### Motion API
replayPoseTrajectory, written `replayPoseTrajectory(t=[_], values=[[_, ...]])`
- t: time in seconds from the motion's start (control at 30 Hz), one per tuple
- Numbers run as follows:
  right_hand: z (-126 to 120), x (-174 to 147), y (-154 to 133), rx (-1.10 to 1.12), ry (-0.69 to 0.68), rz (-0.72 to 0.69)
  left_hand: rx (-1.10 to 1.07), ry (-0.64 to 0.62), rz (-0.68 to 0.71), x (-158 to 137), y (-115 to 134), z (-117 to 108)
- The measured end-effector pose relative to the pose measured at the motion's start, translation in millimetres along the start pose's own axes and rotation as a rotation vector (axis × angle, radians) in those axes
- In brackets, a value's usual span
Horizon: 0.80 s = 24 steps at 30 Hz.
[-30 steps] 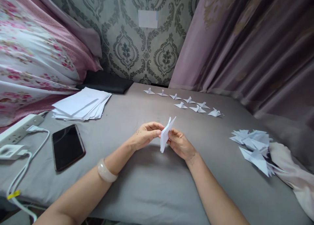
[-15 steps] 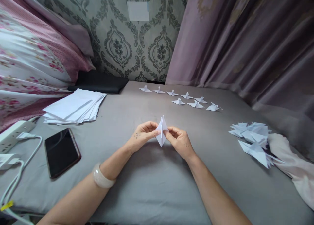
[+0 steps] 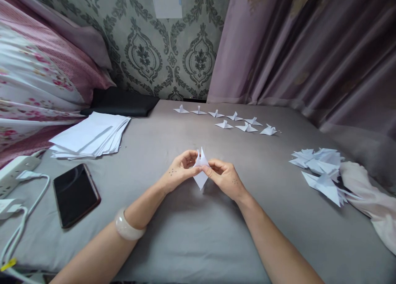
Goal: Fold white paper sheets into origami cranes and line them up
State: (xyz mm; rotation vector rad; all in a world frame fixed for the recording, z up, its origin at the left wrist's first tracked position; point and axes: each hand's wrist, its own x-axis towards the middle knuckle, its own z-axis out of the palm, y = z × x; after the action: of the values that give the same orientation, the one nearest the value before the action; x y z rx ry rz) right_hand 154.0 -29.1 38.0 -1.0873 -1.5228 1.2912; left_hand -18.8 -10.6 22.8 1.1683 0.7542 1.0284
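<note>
Between my two hands is a white folded paper crane (image 3: 201, 180), held up over the grey cloth surface, with two narrow points upward and a broad point downward. My left hand (image 3: 180, 168) pinches its left side, thumb across the front and fingers behind. From the right, my right hand (image 3: 223, 176) pinches it too, its thumb meeting the left one at the middle. The fingers behind the paper are partly hidden. Beyond the hands, several finished paper cranes (image 3: 246, 127) with spread wings stand in two rows.
At right lies a heap of folded white paper pieces (image 3: 321, 164) beside a pale cloth (image 3: 365, 189). On the left are a stack of white paper (image 3: 89, 135), a phone (image 3: 76, 195), a power strip (image 3: 18, 172) with cables, and a black folded item (image 3: 123, 102) farther back.
The paper in my hands has turned or opened: its two upper points now stand apart, and a flat lower face shows. Both hands keep their pinch. The view has shifted slightly.
</note>
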Motion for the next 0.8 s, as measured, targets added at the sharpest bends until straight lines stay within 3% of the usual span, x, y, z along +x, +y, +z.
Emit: replayPoseTrajectory(t=[0.1, 0.27, 0.37, 0.63, 0.8], values=[[1.0, 1.8, 3.0, 0.057, 0.023, 0.021, 0.007, 0.005, -0.056, -0.6, 1.4, 0.1], [8.1, 3.2, 8.2, 0.109, 0.226, -0.004, -0.008, 0.131, -0.073, 0.8, -4.2, -0.4], [7.4, 2.8, 8.7, 0.123, 0.208, 0.056, -0.004, 0.172, -0.083, 0.5, -4.5, 1.6], [-6.4, -0.5, -7.9, 0.08, 0.082, 0.014, -0.005, 0.019, -0.188, -6.0, 4.8, 12.9], [-2.3, 0.2, -7.8, 0.174, 0.162, 0.074, -0.026, -0.018, -0.209, -6.0, 2.6, 13.7]])
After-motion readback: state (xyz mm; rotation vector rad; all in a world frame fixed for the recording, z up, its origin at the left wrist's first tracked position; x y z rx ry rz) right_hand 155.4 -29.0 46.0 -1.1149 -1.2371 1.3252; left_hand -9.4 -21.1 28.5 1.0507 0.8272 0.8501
